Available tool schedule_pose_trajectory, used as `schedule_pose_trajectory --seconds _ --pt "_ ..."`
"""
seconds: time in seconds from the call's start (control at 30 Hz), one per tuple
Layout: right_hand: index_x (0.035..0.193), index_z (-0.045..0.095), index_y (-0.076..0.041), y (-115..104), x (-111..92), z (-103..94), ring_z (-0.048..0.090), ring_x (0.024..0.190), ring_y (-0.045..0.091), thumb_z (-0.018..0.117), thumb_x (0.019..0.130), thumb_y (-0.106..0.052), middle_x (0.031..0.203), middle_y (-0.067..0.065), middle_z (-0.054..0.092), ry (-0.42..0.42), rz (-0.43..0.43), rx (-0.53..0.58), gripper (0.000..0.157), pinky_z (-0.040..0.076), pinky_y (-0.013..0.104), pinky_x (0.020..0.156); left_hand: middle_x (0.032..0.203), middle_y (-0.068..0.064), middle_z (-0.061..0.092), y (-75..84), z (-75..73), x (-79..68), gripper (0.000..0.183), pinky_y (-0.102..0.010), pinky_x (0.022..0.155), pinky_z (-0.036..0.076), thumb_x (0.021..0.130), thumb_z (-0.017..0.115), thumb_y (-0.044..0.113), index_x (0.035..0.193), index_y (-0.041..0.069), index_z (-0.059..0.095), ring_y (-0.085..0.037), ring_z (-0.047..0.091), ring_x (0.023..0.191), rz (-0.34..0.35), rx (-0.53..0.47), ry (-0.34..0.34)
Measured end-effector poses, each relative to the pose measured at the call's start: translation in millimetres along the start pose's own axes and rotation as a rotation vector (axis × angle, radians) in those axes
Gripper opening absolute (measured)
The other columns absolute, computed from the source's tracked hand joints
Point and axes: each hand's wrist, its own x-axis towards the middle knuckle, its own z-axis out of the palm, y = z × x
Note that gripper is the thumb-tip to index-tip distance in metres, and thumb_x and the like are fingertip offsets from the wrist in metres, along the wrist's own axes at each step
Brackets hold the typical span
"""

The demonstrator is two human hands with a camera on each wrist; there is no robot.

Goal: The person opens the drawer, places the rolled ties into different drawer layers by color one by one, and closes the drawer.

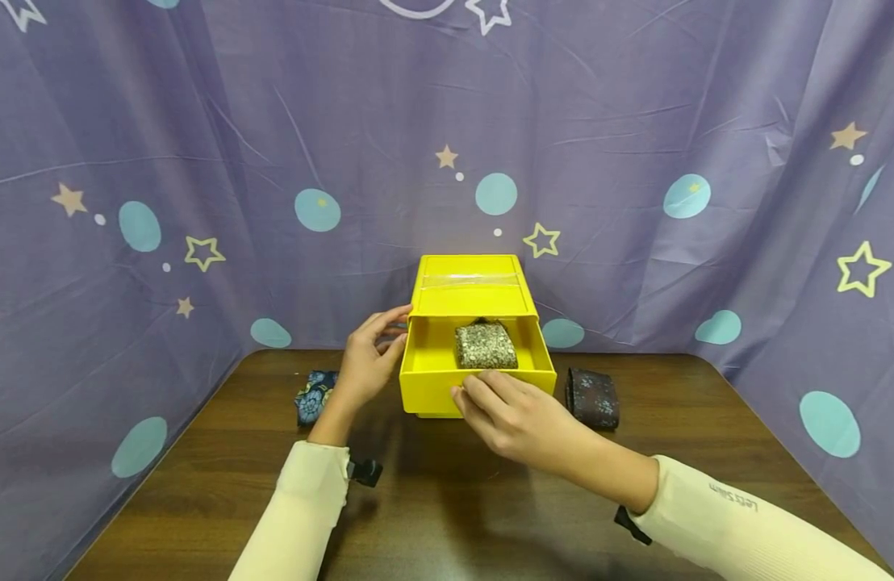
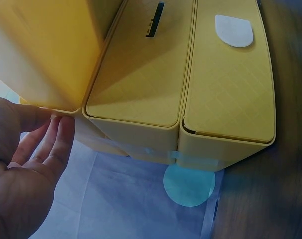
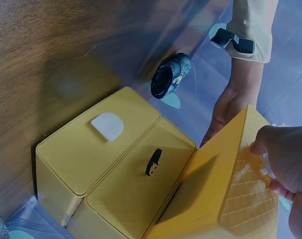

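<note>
A yellow drawer unit (image 1: pixel 469 286) of three stacked drawers stands on the table, its top drawer (image 1: pixel 428 391) pulled out toward me. Inside that drawer lies a folded, speckled grey-gold cloth bundle (image 1: pixel 486 345). My right hand (image 1: pixel 520 424) is at the drawer's front; the right wrist view shows thumb and fingers pinching a pale handle (image 3: pixel 266 166). My left hand (image 1: pixel 370 359) touches the unit's left side near the top drawer's opening, its fingers (image 2: pixel 53 144) fairly straight against the edge. The lower drawers are closed, one with a black handle (image 2: pixel 155 20), one with a white tab (image 2: pixel 234 31).
A blue floral folded cloth (image 1: pixel 316 397) lies left of the unit, behind my left wrist. To the right sits a dark patterned folded cloth (image 1: pixel 594 399). A purple curtain (image 1: pixel 599 105) with stars hangs behind and beside the brown wooden table (image 1: pixel 432 516).
</note>
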Motion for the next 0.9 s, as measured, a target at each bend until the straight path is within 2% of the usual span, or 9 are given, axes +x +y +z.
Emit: schedule_pose_trajectory --seconds 0.37,0.6,0.9 --pt "0.123 0.071 0.001 3.3 0.4 6.8 0.06 0.091 0.024 0.043 0.106 0.0 0.109 0.013 0.063 -0.039 0.008 -0.002 0.033 0.056 0.029 0.085 0.124 -0.026 0.061 -0.6 -0.2 -1.1 0.041 -0.052 0.09 0.058 0.098 0.061 -0.01 0.139 -0.006 0.059 -0.041 0.066 0.109 -0.014 0.01 -0.004" --pt "0.121 0.071 0.002 5.4 1.1 12.1 0.057 0.087 0.023 0.044 0.107 -0.003 0.107 0.013 0.063 -0.032 0.019 -0.001 0.03 0.054 0.027 0.079 0.124 -0.025 0.062 1.1 0.0 -1.2 0.041 -0.053 0.091 0.058 0.099 0.061 -0.008 0.139 -0.004 0.06 -0.041 0.065 0.11 -0.021 0.005 -0.008" --pt "0.12 0.071 0.002 8.9 2.5 18.4 0.057 0.087 0.023 0.041 0.108 -0.001 0.107 0.013 0.063 -0.055 0.042 -0.007 0.033 0.054 0.028 0.08 0.124 -0.025 0.062 0.1 0.0 -0.7 0.041 -0.049 0.089 0.059 0.098 0.061 -0.008 0.139 -0.005 0.06 -0.041 0.066 0.109 -0.009 0.014 -0.006"
